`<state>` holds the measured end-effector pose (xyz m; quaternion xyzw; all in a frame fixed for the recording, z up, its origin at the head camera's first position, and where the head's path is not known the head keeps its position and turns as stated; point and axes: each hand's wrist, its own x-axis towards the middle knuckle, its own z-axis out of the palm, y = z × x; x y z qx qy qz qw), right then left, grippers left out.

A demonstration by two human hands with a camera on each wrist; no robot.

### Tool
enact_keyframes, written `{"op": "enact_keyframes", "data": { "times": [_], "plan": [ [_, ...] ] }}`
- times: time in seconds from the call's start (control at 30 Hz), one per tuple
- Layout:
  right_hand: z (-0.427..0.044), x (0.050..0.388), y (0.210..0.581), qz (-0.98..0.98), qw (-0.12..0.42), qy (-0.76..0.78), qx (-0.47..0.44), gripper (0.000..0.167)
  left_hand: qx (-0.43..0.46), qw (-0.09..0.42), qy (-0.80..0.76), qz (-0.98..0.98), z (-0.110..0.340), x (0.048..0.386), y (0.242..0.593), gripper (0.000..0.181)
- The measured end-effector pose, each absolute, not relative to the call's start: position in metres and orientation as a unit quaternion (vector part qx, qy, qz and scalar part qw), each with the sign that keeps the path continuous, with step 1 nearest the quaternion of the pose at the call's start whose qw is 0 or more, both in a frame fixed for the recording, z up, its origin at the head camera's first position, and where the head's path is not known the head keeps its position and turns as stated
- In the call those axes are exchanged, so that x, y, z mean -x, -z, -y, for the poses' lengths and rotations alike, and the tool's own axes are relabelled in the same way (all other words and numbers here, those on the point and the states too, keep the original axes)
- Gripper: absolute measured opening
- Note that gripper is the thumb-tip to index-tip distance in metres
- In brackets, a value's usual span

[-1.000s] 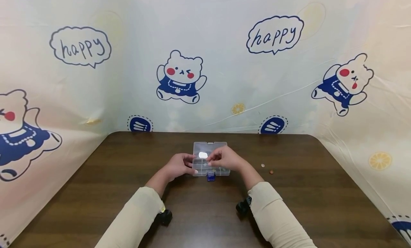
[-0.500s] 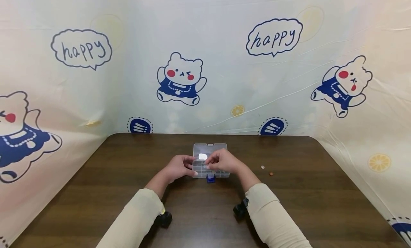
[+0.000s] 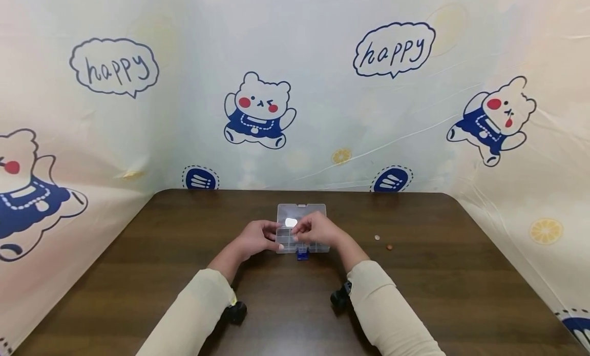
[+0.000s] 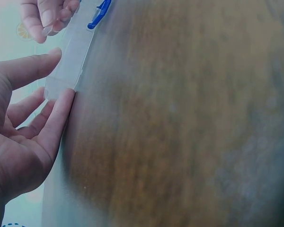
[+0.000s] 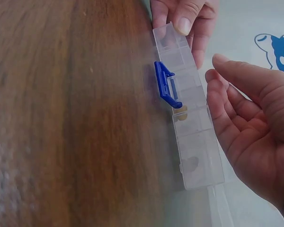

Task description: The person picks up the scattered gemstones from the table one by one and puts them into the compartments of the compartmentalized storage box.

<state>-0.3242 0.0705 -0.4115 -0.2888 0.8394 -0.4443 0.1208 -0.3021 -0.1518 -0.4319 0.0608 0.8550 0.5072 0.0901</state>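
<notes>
The clear compartment box (image 3: 283, 238) sat on the brown table (image 3: 295, 305), its lid (image 3: 292, 211) open on the far side and its blue latch (image 3: 302, 255) facing the person, whose left hand (image 3: 253, 238) gripped its left end. Above the compartments, the right hand (image 3: 319, 229) had thumb and fingertip together, pinching what looked like a small clear piece (image 4: 47, 31). A pale bit (image 3: 377, 237) and an orange-brown bit (image 3: 389, 247) lay right of the box.

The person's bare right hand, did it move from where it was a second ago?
Yes, a little: in the head view, the bare right hand has shifted leftward, judged against the blue plastic latch on the clear plastic box.
</notes>
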Motion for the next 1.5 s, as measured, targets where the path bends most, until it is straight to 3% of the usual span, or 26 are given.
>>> {"op": "enact_keyframes", "data": {
  "times": [0.73,1.5],
  "plan": [
    [-0.072,0.323,0.417,-0.84,0.098,0.432,0.313,0.01,-0.065,0.084,-0.512,-0.852,0.151,0.303,0.433,0.06],
    [-0.096,0.31,0.408,-0.839,0.072,0.47,0.262,0.016,-0.061,0.09,-0.513,-0.851,0.151,0.305,0.436,0.063]
  ]
}}
